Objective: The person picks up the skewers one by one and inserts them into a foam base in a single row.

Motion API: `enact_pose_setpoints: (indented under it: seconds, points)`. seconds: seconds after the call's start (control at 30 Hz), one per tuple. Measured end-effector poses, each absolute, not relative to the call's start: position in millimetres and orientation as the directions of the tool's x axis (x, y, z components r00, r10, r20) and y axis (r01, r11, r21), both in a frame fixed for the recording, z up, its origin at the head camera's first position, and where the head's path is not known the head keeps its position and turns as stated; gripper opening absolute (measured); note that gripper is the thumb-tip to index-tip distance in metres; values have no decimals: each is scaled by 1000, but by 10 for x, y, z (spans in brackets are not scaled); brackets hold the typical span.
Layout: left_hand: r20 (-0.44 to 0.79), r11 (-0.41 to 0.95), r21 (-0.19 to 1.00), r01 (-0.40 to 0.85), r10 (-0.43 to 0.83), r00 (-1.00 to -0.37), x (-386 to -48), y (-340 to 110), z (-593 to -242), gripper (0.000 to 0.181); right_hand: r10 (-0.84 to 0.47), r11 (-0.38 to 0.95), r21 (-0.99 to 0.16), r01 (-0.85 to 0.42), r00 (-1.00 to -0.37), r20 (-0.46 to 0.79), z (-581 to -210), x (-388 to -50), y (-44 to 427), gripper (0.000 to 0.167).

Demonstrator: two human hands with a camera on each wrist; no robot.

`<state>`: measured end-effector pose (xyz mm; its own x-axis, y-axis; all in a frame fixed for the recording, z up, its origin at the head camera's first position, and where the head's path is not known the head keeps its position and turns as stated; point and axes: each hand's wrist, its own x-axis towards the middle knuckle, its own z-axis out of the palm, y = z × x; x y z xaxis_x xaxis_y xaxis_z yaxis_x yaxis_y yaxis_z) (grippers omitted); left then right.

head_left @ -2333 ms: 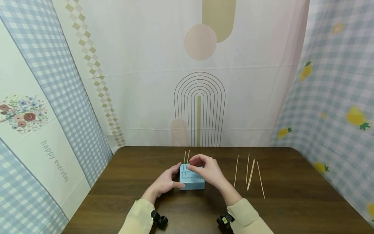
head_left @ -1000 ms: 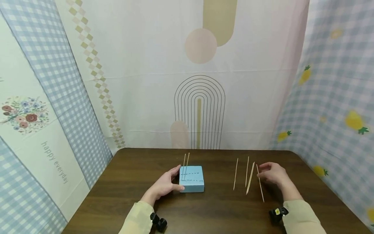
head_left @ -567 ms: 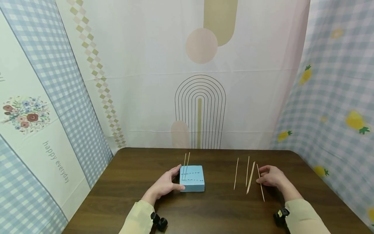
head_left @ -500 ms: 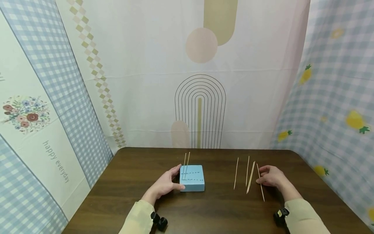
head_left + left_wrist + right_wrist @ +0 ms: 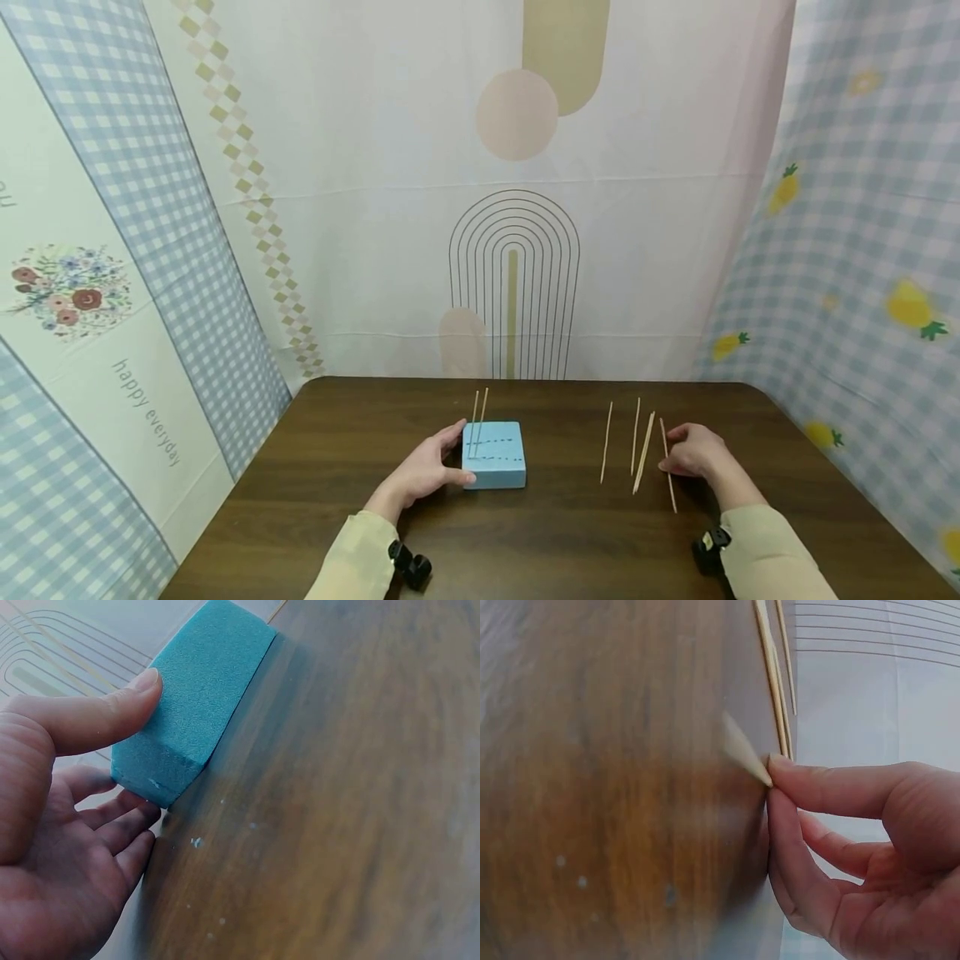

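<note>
left hand (image 5: 426, 469) grips blue block (image 5: 497, 477) | right hand (image 5: 697, 452) apparently pinches stick (image 5: 672, 492)

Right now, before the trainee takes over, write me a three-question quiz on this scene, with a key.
1. Count: how many sticks stand upright in the blue block?
2. True or false: the left hand holds the blue block from its left side.
3. Fill in: the thumb and a finger of the right hand pinch a ____.

Key:
1. Two.
2. True.
3. Single stick.
</note>
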<state>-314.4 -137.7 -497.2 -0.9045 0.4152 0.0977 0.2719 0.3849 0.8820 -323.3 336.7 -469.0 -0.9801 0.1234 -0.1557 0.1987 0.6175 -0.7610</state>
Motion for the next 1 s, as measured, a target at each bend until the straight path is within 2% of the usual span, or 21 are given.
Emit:
enact_pose_setpoints:
  seconds: [0.4, 0.8, 1.0]
  points:
    - [90, 414, 869, 272, 408, -908, -3173, -1371, -4984, 102, 88, 591, -785, 187, -982, -168, -4683, -3204, 3410, 72]
    - [87, 409, 871, 271, 414, -906, -3169, -1375, -4991, 102, 37, 401, -897, 187, -982, -188, -4725, -3143, 3538, 85]
    - [88, 409, 871, 273, 416, -905, -3167, -1377, -4973, 102, 18, 327, -925, 193, -980, -198, -4714, -3129, 3569, 85]
